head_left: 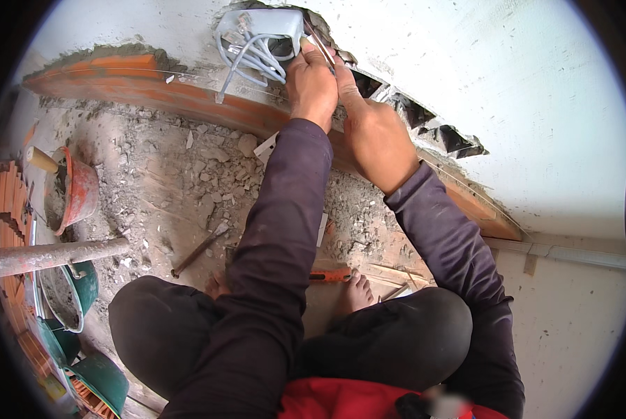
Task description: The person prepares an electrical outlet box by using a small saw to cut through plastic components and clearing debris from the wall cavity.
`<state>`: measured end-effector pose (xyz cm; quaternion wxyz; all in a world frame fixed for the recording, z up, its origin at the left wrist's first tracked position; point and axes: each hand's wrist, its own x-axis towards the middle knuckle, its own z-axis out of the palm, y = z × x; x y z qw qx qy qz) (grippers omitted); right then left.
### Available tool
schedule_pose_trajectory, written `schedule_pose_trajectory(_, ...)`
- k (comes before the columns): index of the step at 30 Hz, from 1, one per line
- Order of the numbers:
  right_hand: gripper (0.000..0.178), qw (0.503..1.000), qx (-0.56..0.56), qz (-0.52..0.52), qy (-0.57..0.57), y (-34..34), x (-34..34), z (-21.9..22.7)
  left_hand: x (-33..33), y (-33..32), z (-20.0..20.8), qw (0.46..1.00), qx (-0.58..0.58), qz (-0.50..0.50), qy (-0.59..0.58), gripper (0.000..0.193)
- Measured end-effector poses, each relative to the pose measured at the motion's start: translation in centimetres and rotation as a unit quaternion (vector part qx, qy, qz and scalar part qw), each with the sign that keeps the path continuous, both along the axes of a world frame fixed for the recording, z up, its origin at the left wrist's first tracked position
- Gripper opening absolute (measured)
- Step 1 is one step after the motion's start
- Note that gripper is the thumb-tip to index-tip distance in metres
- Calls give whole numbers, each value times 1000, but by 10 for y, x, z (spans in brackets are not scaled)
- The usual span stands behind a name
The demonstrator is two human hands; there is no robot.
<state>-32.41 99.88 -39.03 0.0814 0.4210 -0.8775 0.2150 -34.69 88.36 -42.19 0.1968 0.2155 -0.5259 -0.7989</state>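
At the top of the view, my left hand (313, 89) pinches at the right end of a grey plastic box (260, 23) set at the broken wall. What its fingertips hold is too small to name. Loops of grey cable (251, 57) with clear plugs hang from the box, left of that hand. Beside it, my right hand (379, 140) has its forefinger stretched up against a thin brownish strip (320, 40) in the gap. The other right fingers curl under, and whatever they grip is hidden. Both hands are close together, almost touching.
Orange brick (128, 66) edges the wall's foot, with jagged holes (459, 142) on the right. Rubble (218, 164), a long bolt-like chisel (200, 250) and an orange-handled tool (330, 275) lie on the floor. Left are a red bucket (82, 192), green buckets (86, 293) and a pole (61, 257).
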Motion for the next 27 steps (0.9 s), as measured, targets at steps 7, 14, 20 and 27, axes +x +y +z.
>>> schedule_pose_trajectory(7,60,999,26,-19,-19,16,4,7,-7,-2,-8,995,-69,58,-31,47)
schedule_pose_trajectory(14,60,999,48,-18,5,9,8,14,6,-2,1,997,44,-7,56,36)
schedule_pose_trajectory(20,60,1000,15,-7,7,10,6,18,3,4,-1,993,73,27,94,41)
schedule_pose_trajectory(27,50,999,45,-5,28,1,4,24,4,1,2,991,88,25,96,45)
